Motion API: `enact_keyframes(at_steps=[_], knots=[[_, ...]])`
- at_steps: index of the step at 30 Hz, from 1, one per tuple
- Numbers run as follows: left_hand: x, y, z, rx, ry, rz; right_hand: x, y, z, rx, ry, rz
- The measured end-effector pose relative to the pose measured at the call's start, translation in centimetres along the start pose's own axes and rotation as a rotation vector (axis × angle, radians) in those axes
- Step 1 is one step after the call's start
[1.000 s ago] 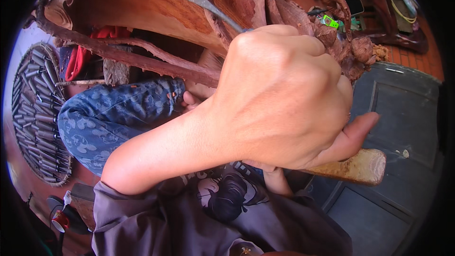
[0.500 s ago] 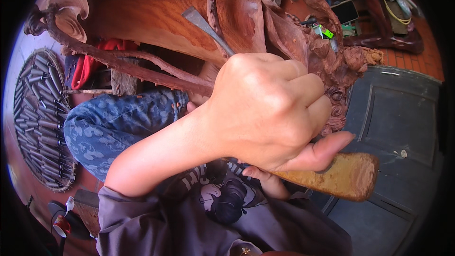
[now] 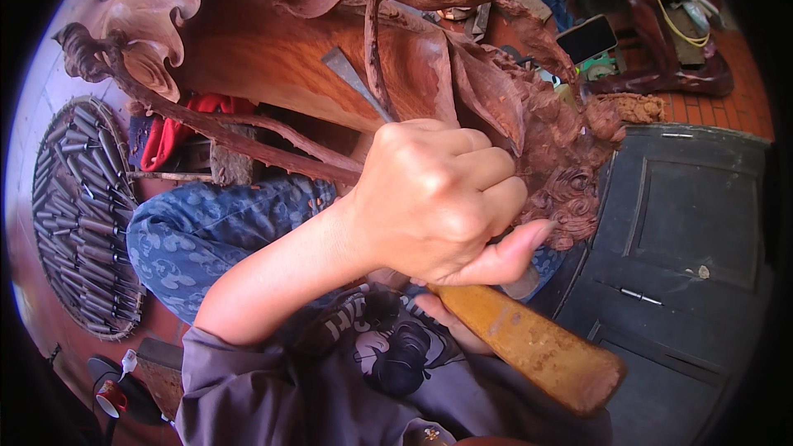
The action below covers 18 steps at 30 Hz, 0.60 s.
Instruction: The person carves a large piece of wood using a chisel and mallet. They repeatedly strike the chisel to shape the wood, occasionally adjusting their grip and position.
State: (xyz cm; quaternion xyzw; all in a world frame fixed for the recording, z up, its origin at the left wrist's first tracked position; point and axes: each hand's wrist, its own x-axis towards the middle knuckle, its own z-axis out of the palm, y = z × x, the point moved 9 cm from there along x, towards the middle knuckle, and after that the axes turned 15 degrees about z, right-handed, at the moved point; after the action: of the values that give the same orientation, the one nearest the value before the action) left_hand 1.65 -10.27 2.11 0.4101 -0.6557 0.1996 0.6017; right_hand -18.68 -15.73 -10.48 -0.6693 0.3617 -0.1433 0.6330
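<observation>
My left hand (image 3: 442, 198) is closed in a fist around a chisel. The flat steel blade of the chisel (image 3: 357, 83) sticks out past the fist toward a large reddish-brown wood carving (image 3: 281, 49), with its tip over the smooth hollow. Below the left fist, my right hand (image 3: 450, 324) is partly hidden. Its fingers curl at the narrow end of a yellowish wooden mallet (image 3: 537, 343), whose broad end points to the lower right, over my lap. Carved stems (image 3: 239, 149) and leaf-like folds stand around the hollow.
On the left, a round woven tray (image 3: 132, 206) bears many dark-handled tools. A dark panelled board (image 3: 702, 215) lies at right. A phone (image 3: 588, 39) and cables are at the far right. A red cloth (image 3: 169, 140) and wooden block (image 3: 231, 157) sit under the carving; a red cup (image 3: 111, 398) stands lower left.
The mallet has swung down and to the left, its broad end now lower. My left fist with the chisel sits slightly lower and further left; the whole view has shifted too.
</observation>
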Motion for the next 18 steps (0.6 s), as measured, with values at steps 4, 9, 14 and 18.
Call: enact_keyframes(at_steps=[4,9,14,18], knots=[[0.0,-0.1,-0.1,0.002,-0.037,-0.021,0.6,0.6,0.1,0.055,0.007,0.046],[0.4,-0.6,-0.5,-0.032,0.054,-0.046,1.5,2.3,1.3,0.118,0.026,0.209],[0.4,-0.8,-0.3,-0.012,-0.003,-0.078,2.3,3.8,2.6,0.154,0.016,0.314],[0.2,-1.1,-0.3,-0.008,0.036,-0.074,1.8,4.4,2.4,0.203,0.028,0.413]])
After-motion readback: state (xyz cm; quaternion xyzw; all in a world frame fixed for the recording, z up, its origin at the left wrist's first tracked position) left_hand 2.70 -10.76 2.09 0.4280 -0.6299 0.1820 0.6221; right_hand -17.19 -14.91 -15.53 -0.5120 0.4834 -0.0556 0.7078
